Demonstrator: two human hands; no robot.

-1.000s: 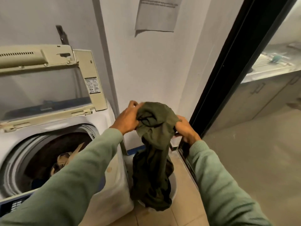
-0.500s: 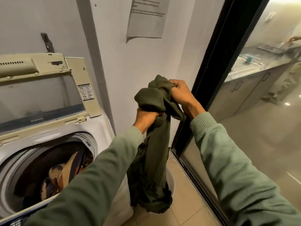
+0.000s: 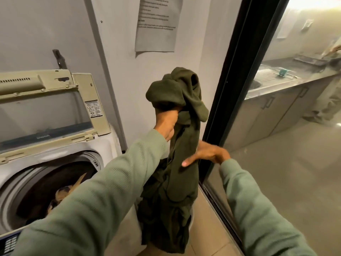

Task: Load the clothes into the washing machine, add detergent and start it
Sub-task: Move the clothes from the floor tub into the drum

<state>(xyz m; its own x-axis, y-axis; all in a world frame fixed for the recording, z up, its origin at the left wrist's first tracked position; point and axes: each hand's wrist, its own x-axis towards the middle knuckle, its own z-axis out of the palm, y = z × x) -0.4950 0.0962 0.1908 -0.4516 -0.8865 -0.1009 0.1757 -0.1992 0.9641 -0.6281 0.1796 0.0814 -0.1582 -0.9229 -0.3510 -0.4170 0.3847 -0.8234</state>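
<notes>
A dark olive garment (image 3: 181,163) hangs bunched in the air to the right of the washing machine. My left hand (image 3: 167,122) grips it near its top and holds it up. Lower down, my right hand (image 3: 206,154) rests against the hanging cloth with its fingers spread, gripping nothing. The top-loading washing machine (image 3: 103,145) stands at the left with its lid (image 3: 46,108) raised. Its drum (image 3: 55,187) holds dark and tan clothes. No detergent is in sight.
A white basket (image 3: 191,218) sits on the tiled floor under the garment, mostly hidden by it. A black-framed glass door (image 3: 234,85) runs along the right. Behind the glass are a counter with a sink (image 3: 273,78) and a person. A paper notice (image 3: 156,24) hangs on the wall.
My left hand has risen and now holds the garment's top alone. My right hand has let go of the top and dropped to the middle of the hanging cloth.
</notes>
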